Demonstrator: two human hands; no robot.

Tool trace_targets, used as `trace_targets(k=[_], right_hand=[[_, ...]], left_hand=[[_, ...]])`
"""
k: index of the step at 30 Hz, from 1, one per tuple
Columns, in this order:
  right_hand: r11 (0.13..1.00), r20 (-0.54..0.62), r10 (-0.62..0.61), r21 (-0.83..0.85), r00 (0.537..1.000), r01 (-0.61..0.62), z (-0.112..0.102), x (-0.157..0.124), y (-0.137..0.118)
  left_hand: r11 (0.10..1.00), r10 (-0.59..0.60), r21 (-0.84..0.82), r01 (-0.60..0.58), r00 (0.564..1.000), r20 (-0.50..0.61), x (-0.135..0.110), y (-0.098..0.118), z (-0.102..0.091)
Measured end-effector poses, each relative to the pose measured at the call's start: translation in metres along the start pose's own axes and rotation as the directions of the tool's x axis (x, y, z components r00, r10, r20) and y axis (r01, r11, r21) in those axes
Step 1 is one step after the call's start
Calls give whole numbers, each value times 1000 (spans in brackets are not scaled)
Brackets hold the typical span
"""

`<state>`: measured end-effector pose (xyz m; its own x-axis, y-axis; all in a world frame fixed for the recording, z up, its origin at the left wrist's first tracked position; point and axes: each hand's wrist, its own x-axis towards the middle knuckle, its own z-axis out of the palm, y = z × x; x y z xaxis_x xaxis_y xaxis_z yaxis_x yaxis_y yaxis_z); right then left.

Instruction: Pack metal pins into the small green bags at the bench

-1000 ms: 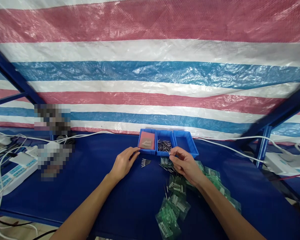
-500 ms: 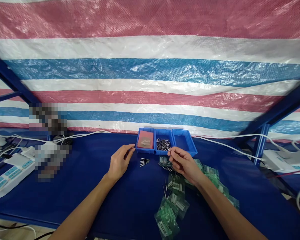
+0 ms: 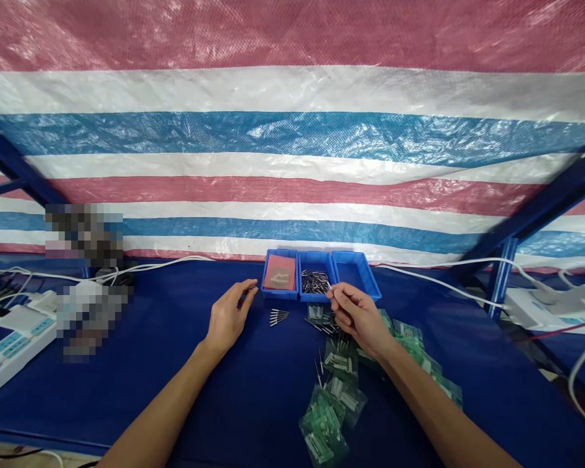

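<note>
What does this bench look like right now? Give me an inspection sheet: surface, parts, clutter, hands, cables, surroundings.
Surface: blue table cover, lying flat.
Job's things: loose pins in the middle tray; small pin bundle on the cover; green packets heaped by the right forearm.
Clutter: red pad in the left tray; blurred objects at the left.
Hands: left hand open, holding nothing, beside the left tray; right hand pinching one pin at the middle tray's near edge.
Cables: white cables along the back; power strips at both sides.
Surroundings: striped tarp behind; blue frame posts.
</note>
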<state>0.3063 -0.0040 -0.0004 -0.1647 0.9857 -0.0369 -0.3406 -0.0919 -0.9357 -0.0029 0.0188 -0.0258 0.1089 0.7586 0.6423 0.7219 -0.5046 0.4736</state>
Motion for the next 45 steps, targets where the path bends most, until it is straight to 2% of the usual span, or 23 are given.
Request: trace_targets(k=[8, 13, 17, 26, 36, 45], right_hand=[[999, -25, -40, -22, 999, 39, 1, 0, 1], [999, -12, -28, -41, 1000, 28, -1, 1, 6], [998, -1, -30, -51, 1000, 30, -3, 2, 10], [997, 10, -36, -70, 999, 36, -1, 1, 8], [998, 23, -32, -62, 999, 34, -3, 4, 13], [999, 17, -24, -49, 1000, 24, 0, 1, 9]], left_hand=[[999, -52, 15, 52, 999, 4, -2, -10, 5], [995, -49, 93, 47, 999, 13, -2, -16, 5], [988, -67, 146, 57, 996, 61, -2, -19, 5], [987, 38, 154, -56, 992, 122, -3, -19, 6], [980, 40, 181, -82, 974, 224, 0, -14, -1], [981, 67, 162, -103, 975, 214, -1, -17, 1]])
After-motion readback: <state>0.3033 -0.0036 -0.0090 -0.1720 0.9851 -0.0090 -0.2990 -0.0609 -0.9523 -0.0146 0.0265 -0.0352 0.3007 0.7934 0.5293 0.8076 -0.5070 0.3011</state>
